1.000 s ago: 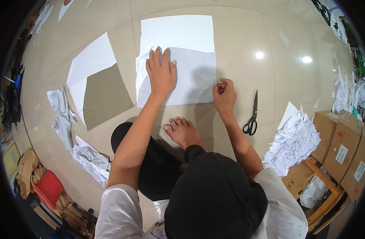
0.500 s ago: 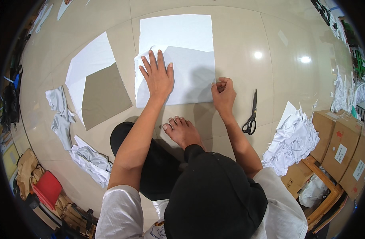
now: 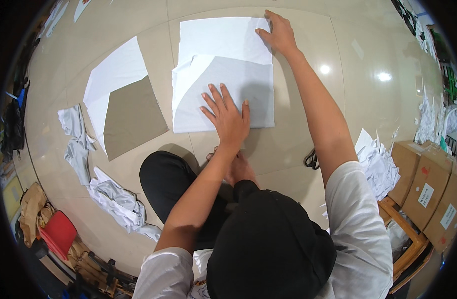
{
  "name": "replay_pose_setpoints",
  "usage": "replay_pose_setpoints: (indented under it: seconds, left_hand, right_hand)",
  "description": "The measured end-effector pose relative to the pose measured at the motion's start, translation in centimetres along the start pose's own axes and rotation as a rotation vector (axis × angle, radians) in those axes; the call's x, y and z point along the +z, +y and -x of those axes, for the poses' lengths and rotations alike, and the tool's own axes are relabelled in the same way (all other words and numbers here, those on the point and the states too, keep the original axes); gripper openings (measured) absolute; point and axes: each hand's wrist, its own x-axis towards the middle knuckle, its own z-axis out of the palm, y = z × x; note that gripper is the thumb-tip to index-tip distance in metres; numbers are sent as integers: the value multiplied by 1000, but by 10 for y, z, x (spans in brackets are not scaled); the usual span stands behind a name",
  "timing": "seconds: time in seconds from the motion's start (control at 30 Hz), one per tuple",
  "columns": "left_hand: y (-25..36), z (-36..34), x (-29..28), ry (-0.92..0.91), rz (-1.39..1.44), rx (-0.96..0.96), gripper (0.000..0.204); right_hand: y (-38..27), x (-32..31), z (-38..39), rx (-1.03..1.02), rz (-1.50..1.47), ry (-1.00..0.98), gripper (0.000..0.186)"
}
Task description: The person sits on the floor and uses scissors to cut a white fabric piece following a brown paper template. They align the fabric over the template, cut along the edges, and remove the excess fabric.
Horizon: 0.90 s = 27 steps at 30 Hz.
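On the tiled floor in front of me lies a large white fabric sheet (image 3: pixel 223 35) with a pale grey piece (image 3: pixel 246 67) over its lower part. My left hand (image 3: pixel 223 114) lies on the grey piece, fingers spread. My right hand (image 3: pixel 280 35) is at the sheet's top right corner, thumb and fingers apart. To the left is another white piece (image 3: pixel 116 62) with an olive-grey piece (image 3: pixel 133 117) on it. Black scissors (image 3: pixel 311 159) lie to the right, their blades hidden behind my right arm.
White scraps (image 3: pixel 108 202) lie at the left, and a larger scrap pile (image 3: pixel 380 169) at the right. Cardboard boxes (image 3: pixel 425 184) stand on a wooden frame (image 3: pixel 408 224) at the lower right. A red item (image 3: pixel 59 234) sits among brown bags at the lower left. My bare foot (image 3: pixel 241 169) is below the sheet.
My right hand has moved from the sheet's lower right edge up to its top corner. My left hand has shifted right and down across the grey piece.
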Motion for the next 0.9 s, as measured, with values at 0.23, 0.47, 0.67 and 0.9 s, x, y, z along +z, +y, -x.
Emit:
replay_pose_setpoints:
  seconds: [0.23, 0.47, 0.67, 0.9]
  left_hand:
    - [-21, -6, 3, 26, -98, 14, 90]
    - [-49, -52, -23, -100, -214, 289, 83]
    - [-75, -105, -56, -300, -266, 690, 77]
    - [-76, -118, -71, -411, -291, 739, 76]
  right_hand:
    - [19, -17, -10, 160, -71, -264, 40]
    - [47, -72, 63, 441, -61, -154, 51]
    - [54, -111, 169, 700, -156, -143, 51]
    - [20, -119, 254, 833, -274, -139, 49]
